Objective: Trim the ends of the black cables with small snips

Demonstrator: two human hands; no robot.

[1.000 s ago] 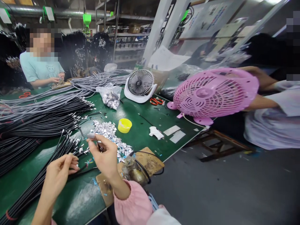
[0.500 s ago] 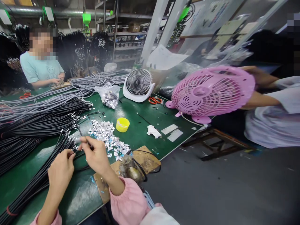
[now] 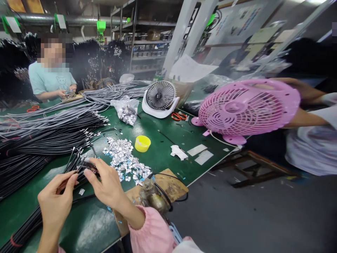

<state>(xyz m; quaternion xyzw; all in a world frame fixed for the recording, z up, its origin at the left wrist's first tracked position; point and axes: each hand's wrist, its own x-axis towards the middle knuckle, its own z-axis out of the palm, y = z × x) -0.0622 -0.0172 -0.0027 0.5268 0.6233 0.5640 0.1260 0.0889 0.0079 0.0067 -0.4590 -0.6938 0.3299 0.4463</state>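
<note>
My left hand (image 3: 56, 198) is closed at the near end of a bundle of black cables (image 3: 28, 225), thumb and forefinger pinched on a thin cable end. Close to its right, my right hand (image 3: 105, 181) has its fingers closed round a dark cable piece, partly hidden by the fingers. Both hands are over the green table (image 3: 97, 225). Beyond my right hand lies a pile of small silvery foil pieces (image 3: 122, 154), with a yellow round container (image 3: 142, 144) beside it. More black cables (image 3: 52, 144) with pale tips lie to the left.
A wooden board (image 3: 171, 186) with a metal tool (image 3: 152, 196) sits at the near edge. Farther off are a white fan (image 3: 160, 98), a pink fan (image 3: 244, 109), orange scissors (image 3: 179, 116) and a plastic bag (image 3: 127, 110). One person (image 3: 52, 82) sits across; another's arms are right.
My left hand has moved left and down and now pinches a cable end. My right hand has turned and lowered slightly. The whole view has shifted a little.
</note>
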